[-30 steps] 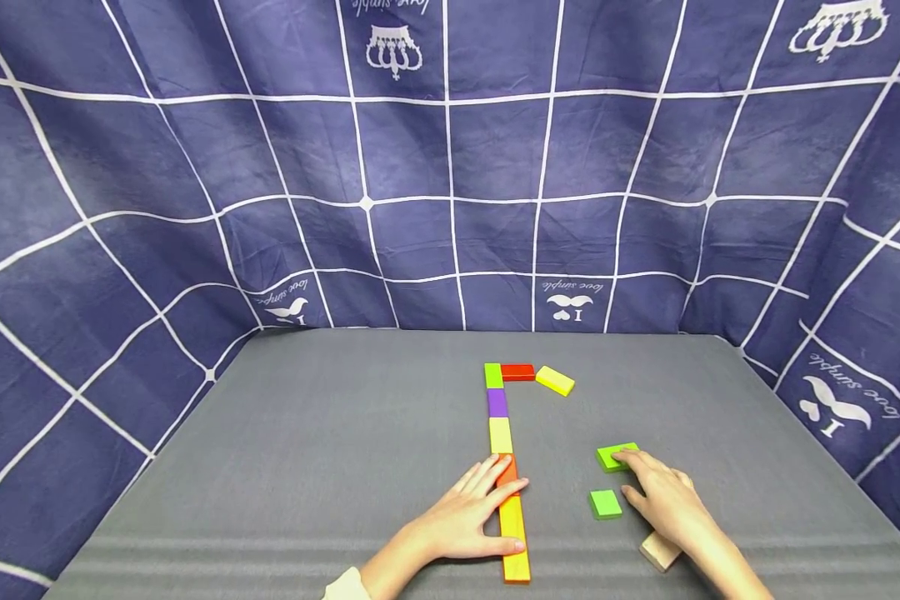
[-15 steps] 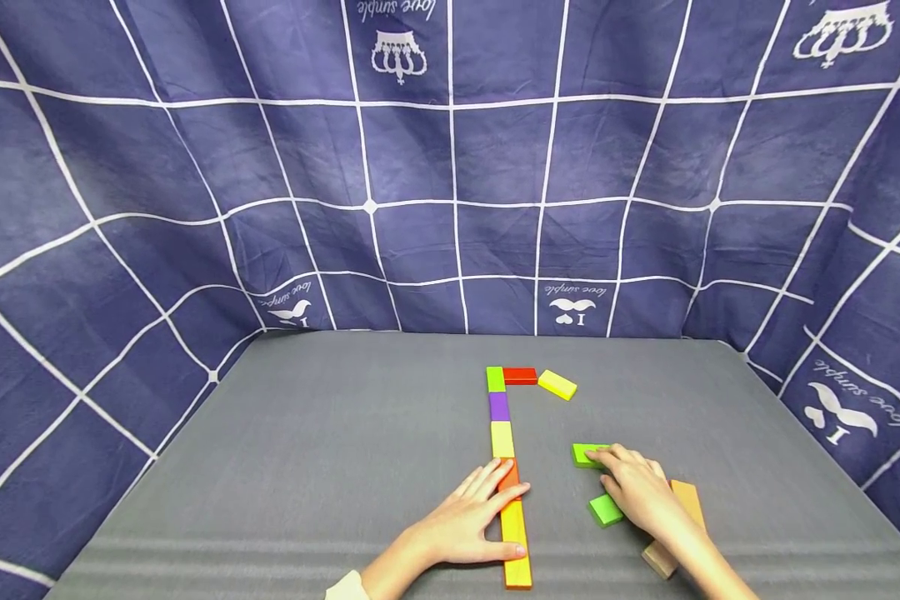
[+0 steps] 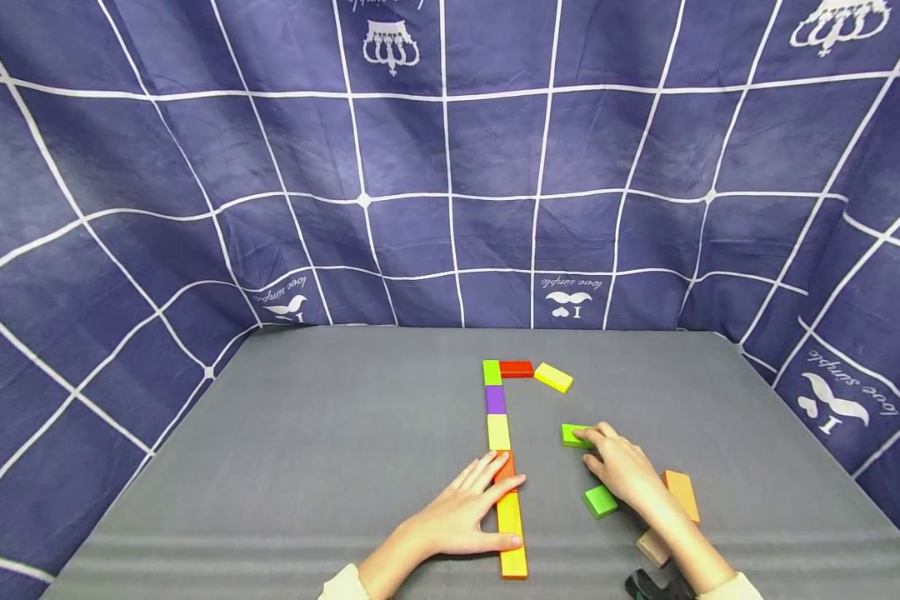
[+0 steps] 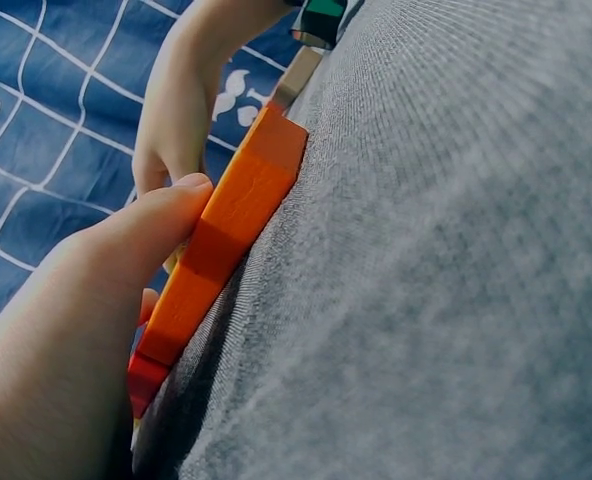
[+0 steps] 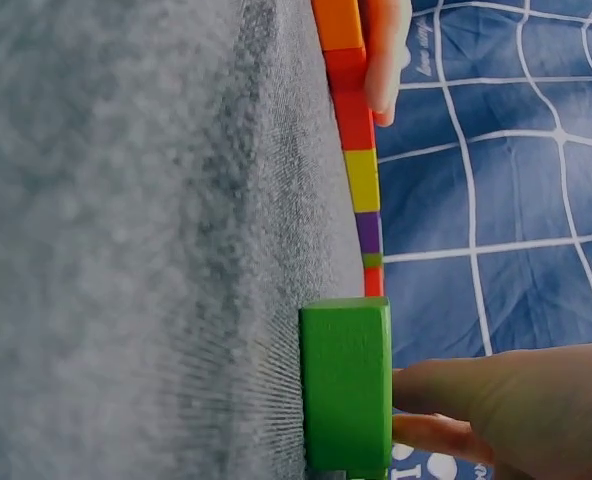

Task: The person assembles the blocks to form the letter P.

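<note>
Two hands, one grey table point(image 3: 330, 425). Left hand point(image 3: 465, 508): fingers spread, lying on a row of blocks point(image 3: 499, 432) that runs from near the far edge toward the near edge; nothing gripped. My left wrist view adds the tall side of an orange block point(image 4: 256, 200), thumb at its top. Right hand point(image 3: 622, 467): relaxed, fingertips touching a green block point(image 3: 572, 435) right of the row, thumb apart. Nearer the near edge: a small green block point(image 3: 601, 501). Head view only: a loose yellow block point(image 3: 553, 377), toward the far edge.
</note>
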`<state>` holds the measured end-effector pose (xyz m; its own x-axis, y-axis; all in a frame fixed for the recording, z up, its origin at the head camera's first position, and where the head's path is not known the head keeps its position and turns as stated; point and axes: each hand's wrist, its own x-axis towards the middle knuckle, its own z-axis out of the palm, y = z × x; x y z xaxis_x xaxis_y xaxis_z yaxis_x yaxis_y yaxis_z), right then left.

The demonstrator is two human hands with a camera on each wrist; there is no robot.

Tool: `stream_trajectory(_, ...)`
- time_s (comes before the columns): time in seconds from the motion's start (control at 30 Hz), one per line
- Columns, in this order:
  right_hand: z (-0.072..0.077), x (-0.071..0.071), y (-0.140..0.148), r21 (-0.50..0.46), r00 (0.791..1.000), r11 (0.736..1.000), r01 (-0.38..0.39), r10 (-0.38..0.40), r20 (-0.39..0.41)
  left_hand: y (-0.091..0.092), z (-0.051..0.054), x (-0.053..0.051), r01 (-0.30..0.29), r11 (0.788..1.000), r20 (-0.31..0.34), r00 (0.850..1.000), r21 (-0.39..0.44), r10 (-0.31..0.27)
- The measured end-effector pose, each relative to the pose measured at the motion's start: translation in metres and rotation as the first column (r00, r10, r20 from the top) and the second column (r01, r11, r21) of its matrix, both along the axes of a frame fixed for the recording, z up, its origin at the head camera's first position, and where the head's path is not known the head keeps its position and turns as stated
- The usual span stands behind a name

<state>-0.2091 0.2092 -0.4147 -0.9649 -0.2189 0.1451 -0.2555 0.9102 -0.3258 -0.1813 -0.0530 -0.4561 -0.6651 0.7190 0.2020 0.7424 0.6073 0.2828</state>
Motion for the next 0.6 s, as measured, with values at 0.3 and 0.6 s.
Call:
stream_trajectory(0.3,-0.002,-0.006,0.001,0.021,0.999,0.999,0.042,-0.042,-0.020,0.001,0.003,-0.003,0.004,1.000,-0.011,1.000,0.005,-0.004)
stream_trajectory(0.6,-0.003,-0.014,-0.003,-0.007,0.997,0.999,0.047,-0.047,-0.064,0.001,0.000,-0.002,0.007,1.000,-0.019,1.000,0.020,-0.007)
